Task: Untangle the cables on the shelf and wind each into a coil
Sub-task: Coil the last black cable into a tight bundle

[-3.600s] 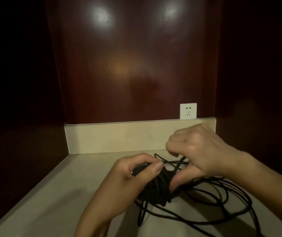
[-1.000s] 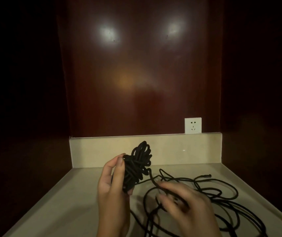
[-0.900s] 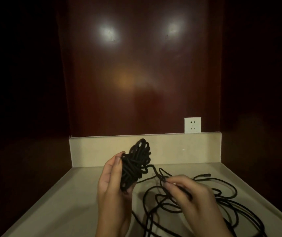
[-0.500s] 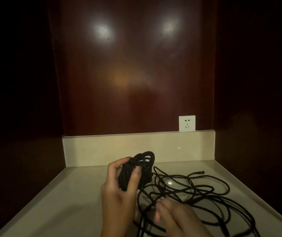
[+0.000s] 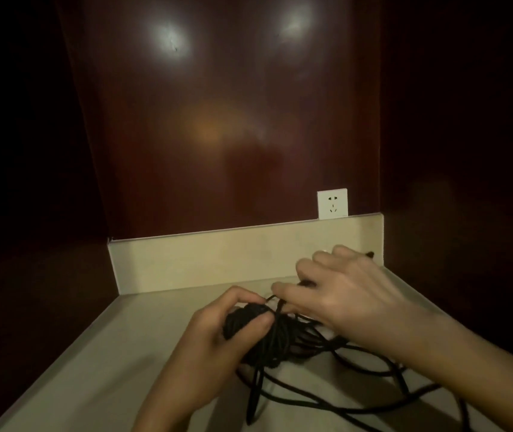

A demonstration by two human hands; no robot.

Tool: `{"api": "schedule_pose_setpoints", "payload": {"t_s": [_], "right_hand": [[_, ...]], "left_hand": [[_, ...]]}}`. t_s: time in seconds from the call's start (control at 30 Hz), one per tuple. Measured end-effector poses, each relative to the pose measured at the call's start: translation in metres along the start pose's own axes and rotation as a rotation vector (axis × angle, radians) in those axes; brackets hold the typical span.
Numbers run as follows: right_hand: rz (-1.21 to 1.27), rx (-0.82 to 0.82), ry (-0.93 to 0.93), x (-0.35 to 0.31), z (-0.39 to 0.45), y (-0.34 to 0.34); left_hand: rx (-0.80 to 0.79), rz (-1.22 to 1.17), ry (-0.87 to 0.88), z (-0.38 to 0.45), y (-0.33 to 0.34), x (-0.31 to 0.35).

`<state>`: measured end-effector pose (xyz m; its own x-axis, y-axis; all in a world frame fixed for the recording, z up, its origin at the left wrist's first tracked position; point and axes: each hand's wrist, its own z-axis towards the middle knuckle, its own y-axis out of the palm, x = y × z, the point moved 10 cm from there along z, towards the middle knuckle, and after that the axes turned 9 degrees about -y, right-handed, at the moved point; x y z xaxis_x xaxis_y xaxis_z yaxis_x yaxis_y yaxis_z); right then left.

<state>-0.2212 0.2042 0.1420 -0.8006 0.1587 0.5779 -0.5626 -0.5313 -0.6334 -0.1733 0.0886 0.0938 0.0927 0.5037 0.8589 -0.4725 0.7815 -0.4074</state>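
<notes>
Dark red panels closed round the pale shelf (image 5: 99, 363) where I saw loose black cable (image 5: 336, 397) trailing right, my left hand (image 5: 214, 347) gripping its bundled coil (image 5: 258, 335), long axis roughly left-right, my right hand (image 5: 342, 294) pinching a strand.

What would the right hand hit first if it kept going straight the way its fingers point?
Probably the left hand and the wound black cable bundle it grips: the right hand points leftward, fingertips already at the strand above that bundle. Depth is unclear; aimed slightly farther back, it would meet the beige backsplash.
</notes>
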Motion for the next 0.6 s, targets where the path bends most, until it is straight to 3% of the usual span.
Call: {"api": "schedule_pose_setpoints", "payload": {"t_s": [0.1,0.2,0.4,0.6], "right_hand": [[0.127,0.249,-0.033,0.015,-0.004,-0.028],[0.324,0.354,0.002,0.017,0.0,-0.029],[0.968,0.528,0.338,0.012,-0.014,0.019],[1.514,0.678,0.741,-0.007,-0.031,0.069]], "left_hand": [[-0.167,-0.263,-0.103,-0.009,0.006,0.0],[-0.259,-0.451,-0.092,-0.014,0.014,0.005],[-0.105,-0.901,-0.046,-0.008,0.006,0.015],[-0.071,-1.11,-0.153,-0.004,0.021,0.014]]}}
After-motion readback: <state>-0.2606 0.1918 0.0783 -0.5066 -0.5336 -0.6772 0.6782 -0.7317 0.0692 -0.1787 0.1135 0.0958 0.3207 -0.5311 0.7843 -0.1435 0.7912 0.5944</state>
